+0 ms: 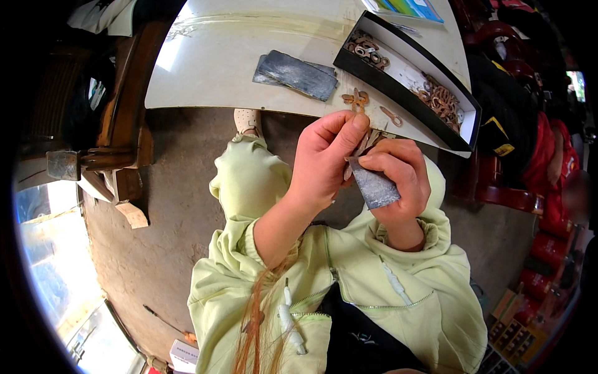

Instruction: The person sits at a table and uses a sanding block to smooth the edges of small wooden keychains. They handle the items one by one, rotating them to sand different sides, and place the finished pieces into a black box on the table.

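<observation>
Close together in front of my lap, both hands work at the table's near edge. My left hand (325, 153) is closed, thumb pressed down, on thin brown pieces (371, 139) that stick out between the two hands; how many is hidden. A worn dark grey sheet, looking like sandpaper (377, 187), is pinched under the thumb of my right hand (406, 177), its lower end hanging toward me. Just beyond my fingertips lie a small heap of rusty ring-ended pieces (355, 100) and one loose ring-ended piece (391, 116).
A long black box (398, 92) with a white inside holds many rusty pieces at both ends. Left of it, dark sheets (299, 76) lie stacked on the white table (230, 56). A colourful booklet (411, 9) is at the far edge. Wooden furniture (134, 124) stands at left.
</observation>
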`<state>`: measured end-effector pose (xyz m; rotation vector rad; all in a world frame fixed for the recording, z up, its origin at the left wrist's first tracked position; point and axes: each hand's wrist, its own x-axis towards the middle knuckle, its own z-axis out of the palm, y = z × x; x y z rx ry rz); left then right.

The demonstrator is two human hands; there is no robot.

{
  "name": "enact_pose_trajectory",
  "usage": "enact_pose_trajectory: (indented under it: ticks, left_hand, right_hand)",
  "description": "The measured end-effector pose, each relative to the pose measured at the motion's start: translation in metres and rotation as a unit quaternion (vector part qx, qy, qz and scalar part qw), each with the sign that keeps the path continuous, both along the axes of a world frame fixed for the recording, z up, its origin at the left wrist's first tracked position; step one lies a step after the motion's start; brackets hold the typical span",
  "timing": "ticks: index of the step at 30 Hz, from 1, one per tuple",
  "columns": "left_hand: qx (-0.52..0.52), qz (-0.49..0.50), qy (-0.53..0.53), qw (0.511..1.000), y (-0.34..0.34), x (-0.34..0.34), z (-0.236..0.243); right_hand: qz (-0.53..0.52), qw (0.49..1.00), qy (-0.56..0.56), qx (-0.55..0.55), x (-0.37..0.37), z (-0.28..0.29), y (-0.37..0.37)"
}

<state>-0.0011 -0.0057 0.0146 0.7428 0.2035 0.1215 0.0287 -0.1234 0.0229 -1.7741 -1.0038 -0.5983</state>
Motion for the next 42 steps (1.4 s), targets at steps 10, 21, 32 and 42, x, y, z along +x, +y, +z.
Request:
enact_pose_trajectory:
  ticks: [10, 21, 32, 42]
  left_hand:
    - [-0.098, 0.001, 0.008, 0.995, -0.001, 0.003, -0.002]
    - [-0.042, 0.061, 0.023, 0.997, -0.002, 0.005, 0.001]
    - [-0.090, -0.022, 0.016, 0.996, 0.003, 0.002, 0.004]
    - [-0.132, -0.006, -0.027, 0.991, 0.002, 0.003, -0.004]
  right_hand:
    - [-0.003, 0.999, -0.032, -0.031, 0.000, 0.003, 0.003]
    - [-0.007, 0.999, -0.047, -0.012, -0.001, -0.004, 0.005]
    - [-0.001, 0.997, -0.075, -0.014, 0.001, -0.004, 0.004]
    - [0.000, 0.998, -0.066, -0.022, 0.000, -0.006, 0.002]
